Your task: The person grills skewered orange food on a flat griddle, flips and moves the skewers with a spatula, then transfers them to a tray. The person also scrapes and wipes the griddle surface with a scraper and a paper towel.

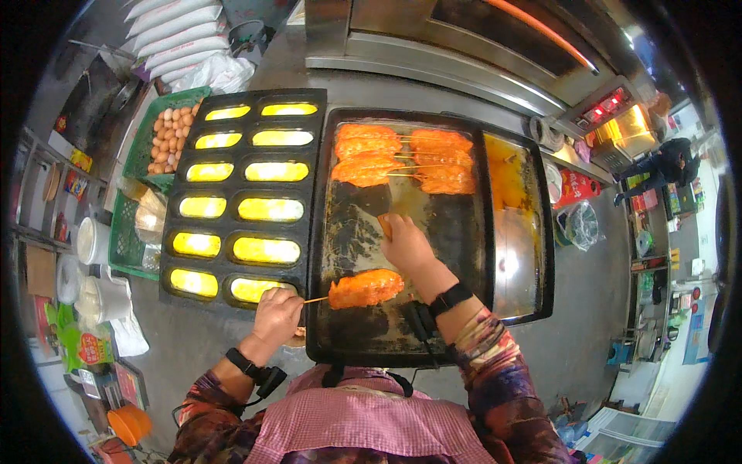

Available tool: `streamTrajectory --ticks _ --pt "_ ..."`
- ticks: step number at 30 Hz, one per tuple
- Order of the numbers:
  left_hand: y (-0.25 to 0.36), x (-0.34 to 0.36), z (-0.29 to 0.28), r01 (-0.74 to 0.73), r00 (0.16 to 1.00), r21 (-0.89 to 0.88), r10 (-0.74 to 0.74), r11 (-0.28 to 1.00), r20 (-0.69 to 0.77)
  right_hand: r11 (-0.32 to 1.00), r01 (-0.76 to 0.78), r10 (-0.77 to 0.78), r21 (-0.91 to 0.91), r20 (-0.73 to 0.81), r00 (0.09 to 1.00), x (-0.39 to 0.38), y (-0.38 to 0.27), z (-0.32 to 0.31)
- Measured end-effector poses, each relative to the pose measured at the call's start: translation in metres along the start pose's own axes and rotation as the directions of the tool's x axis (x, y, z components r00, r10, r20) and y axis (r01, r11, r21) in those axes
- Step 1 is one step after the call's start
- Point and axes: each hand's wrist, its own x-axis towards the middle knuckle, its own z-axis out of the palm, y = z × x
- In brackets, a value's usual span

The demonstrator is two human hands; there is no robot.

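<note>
My left hand (278, 315) is closed on the thin stick of a red-orange marinated meat skewer (365, 288), whose meat lies over the lower part of a black griddle tray (355, 342). My right hand (406, 243) grips a wooden-handled scraper (386, 225) on the griddle, above that skewer. Several similar meat skewers (437, 158) lie in two columns at the griddle's far end. Beside my left hand is a black mould pan (232, 182) with several oval wells of bright yellow contents. A side tray (506, 232) at the griddle's right holds shiny yellow-brown oil or liquid.
Green crates (134, 240), one with brown eggs (171, 135), stand left, near white containers (93, 242) and stacked sacks (174, 35). A steel oven (371, 50) spans the back. Shelves (649, 301) line the right, where a person in dark clothes (661, 166) is farther off.
</note>
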Motion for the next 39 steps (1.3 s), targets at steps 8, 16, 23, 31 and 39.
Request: streamTrajectory --ticks 8,16,23,31,39 --pt "-0.004 0.025 -0.029 0.171 0.985 -0.191 -0.170 0.967 0.022 0.996 -0.057 0.062 0.065 -0.077 0.995 0.068 -0.030 0.024" --pt "-0.020 0.162 -0.016 0.224 0.975 -0.392 -0.202 0.892 0.097 0.979 0.127 -0.119 0.161 -0.060 0.991 -0.005 -0.005 -0.006" --pt "-0.007 0.285 0.087 -0.030 0.982 -0.206 0.068 0.978 0.177 0.971 0.043 -0.007 0.237 -0.148 0.989 -0.055 0.018 -0.041" --pt "0.008 0.324 0.170 -0.080 0.978 -0.068 0.092 0.994 0.187 0.982 -0.012 0.062 0.187 -0.264 0.962 -0.070 0.050 -0.052" --pt "0.012 0.344 0.169 -0.116 0.961 0.044 0.101 0.992 0.257 0.995 -0.026 0.058 0.097 -0.352 0.934 -0.044 0.070 -0.050"
